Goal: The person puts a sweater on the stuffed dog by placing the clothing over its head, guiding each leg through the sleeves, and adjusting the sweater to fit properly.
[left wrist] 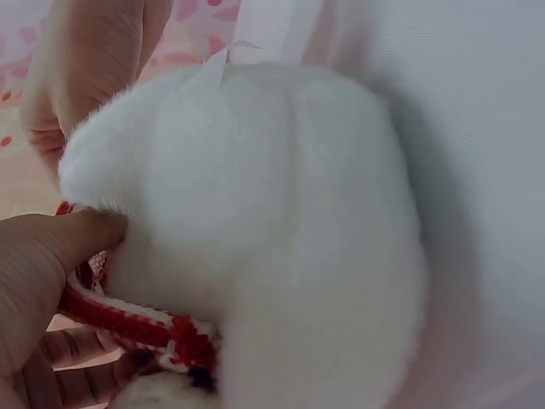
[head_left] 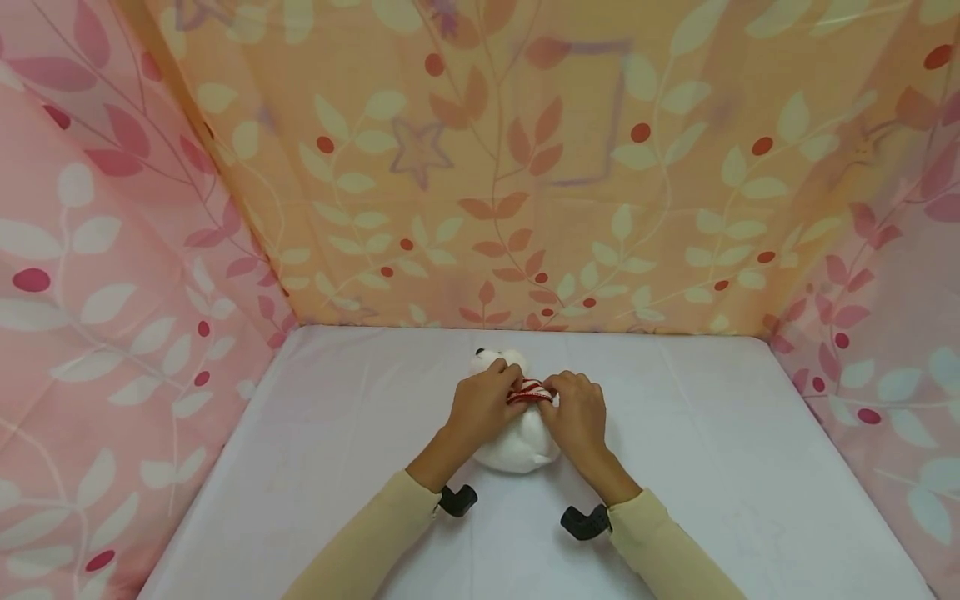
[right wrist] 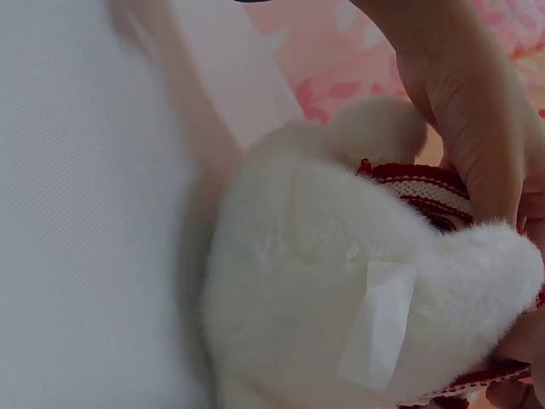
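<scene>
A white plush toy (head_left: 517, 450) with a dark nose lies on the white table, its head toward the back wall. Around its upper body is a red-and-white striped knitted garment (head_left: 531, 389). My left hand (head_left: 487, 403) pinches the left side of the knit near the toy's head. Opposite it, my right hand (head_left: 579, 412) grips the garment's right edge between thumb and fingers. In the left wrist view the thumb presses against white fur, with the red knit band (left wrist: 119, 320) beneath it. A white fabric tag (right wrist: 379, 324) sticks out of the fur in the right wrist view.
The white-covered table (head_left: 360, 392) surrounds the toy. Orange leaf-patterned cloth (head_left: 525, 208) hangs along the back, with pink patterned cloth (head_left: 97, 333) on the left and more on the right. Black curved mounts (head_left: 585, 522) sit at both wrists.
</scene>
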A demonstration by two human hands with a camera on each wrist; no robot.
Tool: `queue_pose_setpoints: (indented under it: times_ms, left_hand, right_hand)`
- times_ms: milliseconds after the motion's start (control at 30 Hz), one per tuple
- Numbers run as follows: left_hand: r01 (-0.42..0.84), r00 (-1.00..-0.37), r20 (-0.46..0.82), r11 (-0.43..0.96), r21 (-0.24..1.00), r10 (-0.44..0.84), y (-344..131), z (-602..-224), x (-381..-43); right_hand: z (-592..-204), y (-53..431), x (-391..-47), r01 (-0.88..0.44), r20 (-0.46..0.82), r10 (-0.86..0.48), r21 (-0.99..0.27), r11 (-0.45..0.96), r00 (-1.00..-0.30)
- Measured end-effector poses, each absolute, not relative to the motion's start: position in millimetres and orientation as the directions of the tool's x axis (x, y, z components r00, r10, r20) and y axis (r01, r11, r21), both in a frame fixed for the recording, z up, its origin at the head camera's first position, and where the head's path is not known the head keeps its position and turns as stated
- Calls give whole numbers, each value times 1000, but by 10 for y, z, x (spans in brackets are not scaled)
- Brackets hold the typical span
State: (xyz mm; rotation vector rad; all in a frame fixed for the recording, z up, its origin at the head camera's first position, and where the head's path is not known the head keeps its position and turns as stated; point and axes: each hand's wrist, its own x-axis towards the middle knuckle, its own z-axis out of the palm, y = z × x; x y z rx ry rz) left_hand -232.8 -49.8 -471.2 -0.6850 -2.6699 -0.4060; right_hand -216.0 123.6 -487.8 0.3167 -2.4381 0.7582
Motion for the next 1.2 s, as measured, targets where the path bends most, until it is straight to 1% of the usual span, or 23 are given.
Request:
queue_pose_setpoints:
  times_ms: [100,200,333,500,633,700,800,867,1067,1200]
  left_hand:
    - [477,-846,378,850,224,375,-471,-4700,-2334]
    - [459,-860,368,850,259,352,-468,-4688,-2344]
    - [457,-862,376,841,290,339,-480,-4678,-2358]
    - [451,-867,382,830,327,321,-490,-4694,-2370]
    - [452,-867,392,819,354,309,-500,-4733,-2386]
    - [462,-864,398,803,377,310,-506,-4750,-2398]
    - [484,-858,399,771,413,325,-515,-4755,-2414]
    - [494,-856,393,757,427,337,-524,-4754,-2421]
    - [499,-856,377,752,431,352,-571,-4739,-2410]
    - [511,-852,368,743,432,373,-607,-4714,-2379]
  right_hand:
    - [-4880,1257,-2151,-406,586,-74,-460,789,-807]
    - [-4866,1276,-2134,-464,618,-93,-475,747,-781]
    - [-4855,1271,-2114,-553,668,-130,-473,686,-733]
    - [-4872,1246,-2102,-648,718,-190,-440,622,-670]
    - [-4892,1213,-2096,-703,735,-231,-432,564,-637]
    - [-4894,1199,-2091,-713,735,-243,-431,553,-633]
    - [-4860,1192,-2077,-695,725,-244,-423,581,-644]
    - [-4831,1192,-2070,-654,708,-222,-424,626,-671]
    - [-4830,1162,-2101,-451,618,-71,-486,749,-783]
    - [-4882,1125,-2145,-366,585,-3,-504,783,-811]
